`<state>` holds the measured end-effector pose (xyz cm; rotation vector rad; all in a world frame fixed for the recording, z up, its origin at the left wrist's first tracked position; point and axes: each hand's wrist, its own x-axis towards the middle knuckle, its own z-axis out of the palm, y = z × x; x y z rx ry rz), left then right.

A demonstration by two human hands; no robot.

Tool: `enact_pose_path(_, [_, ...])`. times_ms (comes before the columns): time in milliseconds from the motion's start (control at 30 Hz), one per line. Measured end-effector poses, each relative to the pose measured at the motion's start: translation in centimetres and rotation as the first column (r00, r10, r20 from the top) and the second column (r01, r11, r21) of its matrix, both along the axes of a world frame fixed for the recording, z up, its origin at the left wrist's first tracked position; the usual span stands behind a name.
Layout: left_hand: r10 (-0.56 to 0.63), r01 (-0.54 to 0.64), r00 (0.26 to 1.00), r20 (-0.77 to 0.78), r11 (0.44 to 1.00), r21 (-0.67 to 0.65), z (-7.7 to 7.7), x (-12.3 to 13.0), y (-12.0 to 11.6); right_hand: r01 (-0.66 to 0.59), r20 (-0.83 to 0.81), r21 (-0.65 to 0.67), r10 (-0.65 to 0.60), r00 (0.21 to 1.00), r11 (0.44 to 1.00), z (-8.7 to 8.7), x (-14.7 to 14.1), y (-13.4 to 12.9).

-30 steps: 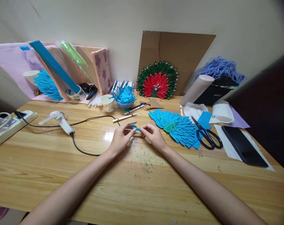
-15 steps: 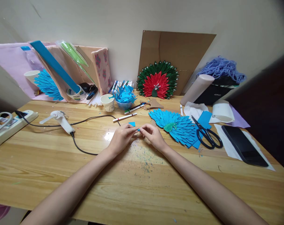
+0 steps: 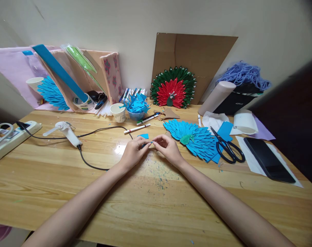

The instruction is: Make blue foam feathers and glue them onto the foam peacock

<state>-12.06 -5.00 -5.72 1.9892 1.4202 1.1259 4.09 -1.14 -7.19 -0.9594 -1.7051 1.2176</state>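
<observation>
My left hand [image 3: 133,151] and my right hand [image 3: 168,148] meet over the middle of the table, thumbs and fingers pinched together. Between their fingertips is a tiny piece of blue paper [image 3: 152,142], mostly hidden. Just behind my left hand lies a blue paper strip [image 3: 143,136]. To the right of my right hand, a peacock made of blue paper feathers [image 3: 197,142] with a green body rests flat on the table. Black-handled scissors [image 3: 229,149] lie at its right side, partly over blue sheets [image 3: 225,132].
A glue gun [image 3: 68,133] with its cable lies left, near a power strip [image 3: 14,140]. Behind are a paper cup [image 3: 118,113], a bowl of blue pieces [image 3: 136,115], markers [image 3: 137,129] and a red-green peacock [image 3: 171,91] against cardboard [image 3: 194,51]. A phone [image 3: 269,159] lies right.
My fingertips have closed in further around the small blue piece, so less of it shows. My right fingers have shifted slightly; everything else stays put.
</observation>
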Motion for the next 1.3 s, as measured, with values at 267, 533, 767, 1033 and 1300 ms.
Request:
enact_pose_path(267, [0.02,-0.019,0.999,-0.029,1.0,0.008,0.2,0.1,-0.2,-0.011,0.097,0.131,-0.002,0.995,0.991,0.4,-0.1,-0.4])
enact_pose_path(533, [0.019,-0.019,0.998,-0.058,1.0,-0.007,0.1,-0.2,0.0,-0.011,0.149,0.146,-0.011,0.989,0.989,0.4,-0.1,-0.5])
enact_pose_path(767, [0.048,-0.037,0.983,-0.177,0.997,0.068,0.5,-1.3,0.6,0.034,0.063,0.037,-0.036,0.997,0.999,-0.1,-0.1,0.1])
enact_pose_path(1033, [-0.023,0.056,0.973,-0.228,0.989,0.137,0.3,-1.5,0.6,-0.001,0.025,-0.026,0.002,1.0,1.0,-0.4,0.0,0.3])
enact_pose_path(1300, [-0.012,0.012,1.0,0.012,1.0,0.006,0.6,-1.6,0.7,0.039,0.036,-0.008,-0.039,0.999,0.999,-0.2,0.0,0.3])
